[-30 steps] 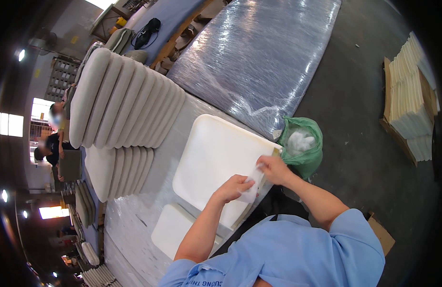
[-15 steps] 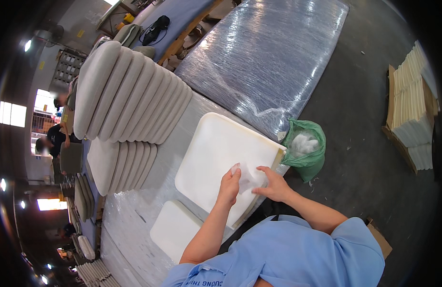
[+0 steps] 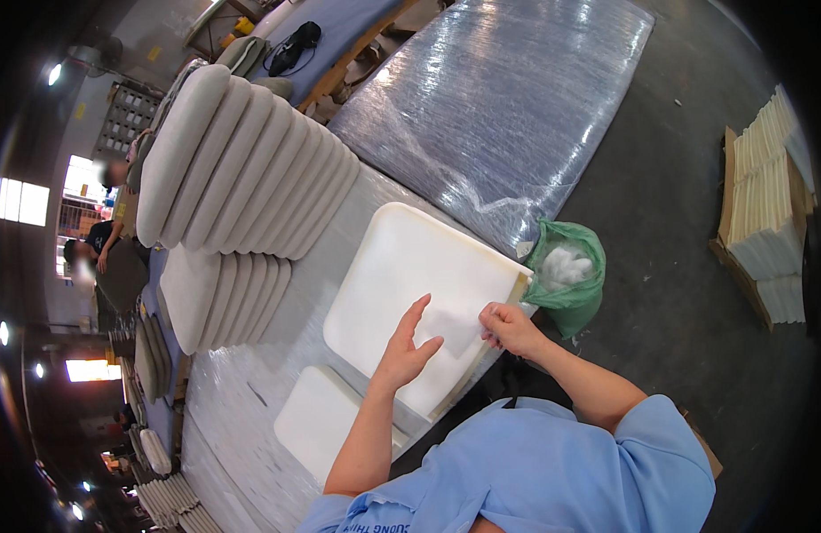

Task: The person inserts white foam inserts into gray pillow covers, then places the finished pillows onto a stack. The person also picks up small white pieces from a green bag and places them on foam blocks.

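Note:
A large white foam cushion (image 3: 401,266) with rounded corners lies flat in front of me on the plastic-covered table. Over its near right part is my left hand (image 3: 405,351), fingers spread and thumb apart, holding nothing. My right hand (image 3: 511,329) is closed in a pinch near the cushion's right edge. A thin, pale tuft of white fibre stuffing (image 3: 456,330) shows between the hands and seems to hang from the right fingers; it blends into the white foam. Just beyond my right hand, a green plastic bag (image 3: 581,298) holds more white stuffing (image 3: 566,265).
A smaller white foam piece (image 3: 317,417) lies near my left forearm. Tall stacks of grey cushions (image 3: 241,169) stand at the left. A plastic-wrapped blue-grey slab (image 3: 490,107) lies ahead. On the floor at right is a box of stacked pale sheets (image 3: 765,213). Other people (image 3: 104,244) work far left.
My left hand has let go of the stuffing and opened, shifting slightly left. My right fingers have closed from a loose, open shape into a pinch.

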A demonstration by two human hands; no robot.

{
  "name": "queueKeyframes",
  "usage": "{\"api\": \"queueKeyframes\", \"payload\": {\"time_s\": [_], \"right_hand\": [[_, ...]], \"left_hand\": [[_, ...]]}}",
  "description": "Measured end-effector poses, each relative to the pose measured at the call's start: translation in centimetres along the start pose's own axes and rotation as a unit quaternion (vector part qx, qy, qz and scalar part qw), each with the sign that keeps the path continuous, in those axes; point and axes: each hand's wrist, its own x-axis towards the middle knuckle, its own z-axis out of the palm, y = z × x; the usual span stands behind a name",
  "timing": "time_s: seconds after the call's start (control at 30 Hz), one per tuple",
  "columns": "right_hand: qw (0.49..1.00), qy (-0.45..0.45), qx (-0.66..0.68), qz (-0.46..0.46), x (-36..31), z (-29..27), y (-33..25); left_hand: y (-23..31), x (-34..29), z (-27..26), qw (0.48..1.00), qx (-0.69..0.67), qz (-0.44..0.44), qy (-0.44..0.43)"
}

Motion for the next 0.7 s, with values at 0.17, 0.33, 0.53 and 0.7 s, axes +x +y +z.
{"api": "queueKeyframes", "payload": {"time_s": [0.17, 0.33, 0.53, 0.7], "right_hand": [[0.996, -0.083, 0.042, 0.011, -0.1, -0.1, 0.8], [0.996, -0.084, 0.027, 0.006, -0.3, -0.4, -0.1], [0.959, -0.002, -0.222, -0.175, 0.1, -0.3, 1.1], [0.954, 0.015, -0.262, -0.143, -0.7, 0.4, 0.3]], "left_hand": [[3.1, 1.3, 1.8, 0.946, 0.303, 0.106, -0.051], [1.3, 3.2, 2.8, 0.962, 0.197, -0.104, -0.161], [-0.3, 3.6, 3.9, 0.971, 0.138, -0.084, -0.176], [-1.3, 3.1, 5.2, 0.966, 0.017, -0.159, -0.205]]}}
